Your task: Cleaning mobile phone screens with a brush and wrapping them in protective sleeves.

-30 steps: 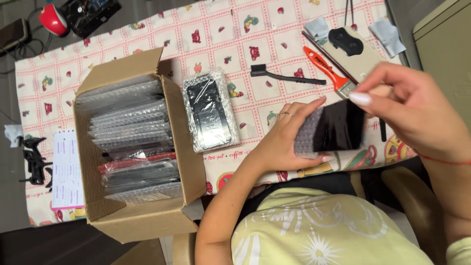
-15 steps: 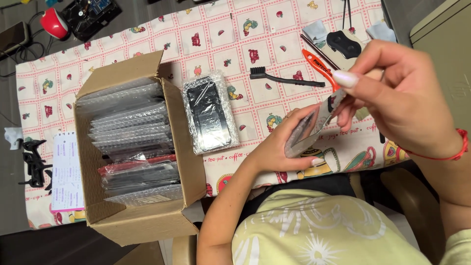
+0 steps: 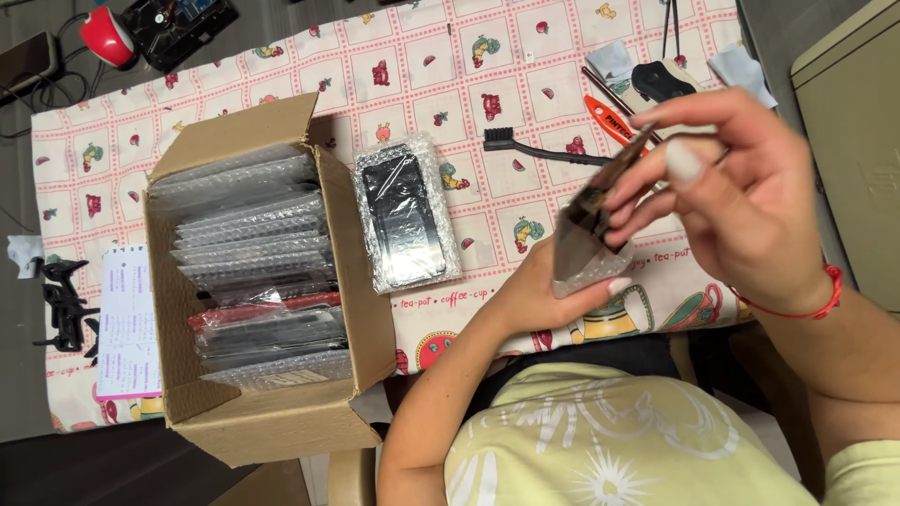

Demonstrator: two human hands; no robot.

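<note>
I see the pouch [image 3: 583,245] held above the worktop's [image 3: 450,84] near edge, between both hands, right of the box [image 3: 272,412]. Left hand [image 3: 544,290] grips its lower end from below, thumb on the bottom corner. Right hand [image 3: 727,201] sits above and right, fingers curled, pinching the pouch's top edge. Pouch is a flat bubble-wrap sleeve, dark panel inside, seen nearly edge-on and tilted. Can't tell what the panel is. Left forearm comes up from the lap, right wrist bent down with a red bracelet [image 3: 797,305]. A second wrapped panel [image 3: 405,223] lies flat beside the box, a brush [image 3: 534,150] just beyond it.
</note>
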